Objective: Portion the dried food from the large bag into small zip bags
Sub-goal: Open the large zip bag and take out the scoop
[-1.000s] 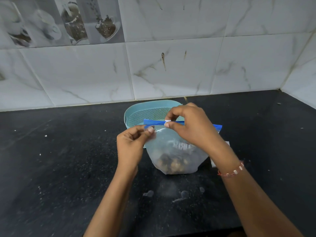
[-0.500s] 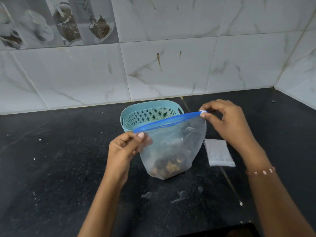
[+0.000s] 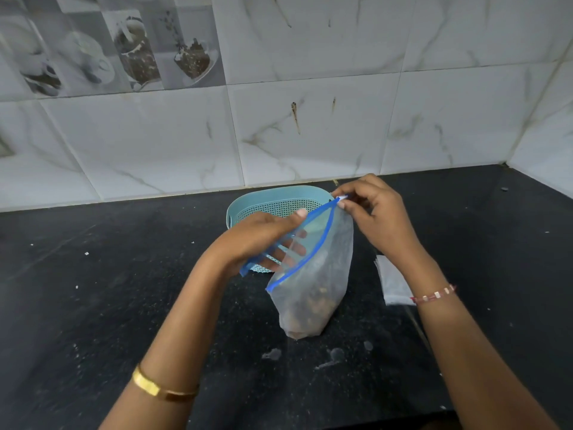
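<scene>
Through the frosted large bag (image 3: 316, 274) we make out only brown lumps at the bottom (kind unclear). Our left hand (image 3: 263, 237) and the bag hide most of the teal basket (image 3: 279, 197); our right wrist covers part of the small packet (image 3: 392, 283).

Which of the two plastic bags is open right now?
The blue-zipped bag holding dried food, mouth spread by both hands; the small flat bag lies untouched on the counter.
</scene>
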Available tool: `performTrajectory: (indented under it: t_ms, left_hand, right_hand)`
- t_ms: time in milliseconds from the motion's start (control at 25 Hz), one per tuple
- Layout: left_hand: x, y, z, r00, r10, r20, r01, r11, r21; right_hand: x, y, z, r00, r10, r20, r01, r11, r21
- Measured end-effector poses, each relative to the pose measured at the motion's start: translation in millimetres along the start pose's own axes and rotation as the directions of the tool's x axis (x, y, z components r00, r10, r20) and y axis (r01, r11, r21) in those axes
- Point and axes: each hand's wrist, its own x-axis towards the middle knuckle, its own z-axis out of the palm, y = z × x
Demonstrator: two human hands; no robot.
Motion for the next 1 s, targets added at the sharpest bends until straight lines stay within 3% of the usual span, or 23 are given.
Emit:
performTrajectory:
  t_ms: [80,240,280,440,640,800,880,1000]
  left_hand:
    - [6.6,6.9,12.3,1.000,0.006,0.030,-0.008,0.999,0.047]
    - [10.1,3.7,25.2,0.995,0.050,-0.082,-0.045,0.997,0.055]
    - [10.5,2.0,26.6,0.993,0.056,-0.104,-0.049,0.996,0.069]
    - [6.7,-4.6,28.8,0.993,0.056,-0.107,-0.045,0.993,0.111]
    - [10.9,-16.7,32.5,0.999,0.011,-0.050,-0.026,0.945,-0.325]
    - [14.6,-25.9,37.3,0.993,-0.117,-0.006,0.079,0.714,-0.696]
    - [14.3,-29.7,39.3,0.986,-0.160,0.040,0.116,0.500,-0.858]
    - [14.3,-36.8,39.2,0.978,-0.191,0.079,0.119,0.209,-0.971]
  right_hand:
    - [-4.6,-2.6,2.2,0.999,0.033,-0.028,-0.033,0.999,0.014]
    - [-29.7,-20.0,-7.0,0.943,0.107,-0.314,-0.139,0.987,-0.079]
    - [-38.4,-26.1,-7.8,0.941,0.185,-0.283,-0.203,0.979,-0.035]
    - [-57.2,-49.1,10.4,0.880,0.462,0.109,-0.474,0.868,0.148]
    - [-55.1,-45.7,15.8,0.767,0.575,0.284,-0.638,0.642,0.424]
    - [-55.4,-39.3,12.5,0.732,0.608,0.308,-0.646,0.475,0.597]
    - [-55.8,-33.6,10.3,0.713,0.617,0.335,-0.630,0.353,0.692]
    - [-57.8,-22.6,7.4,0.656,0.600,0.458,-0.615,0.072,0.786]
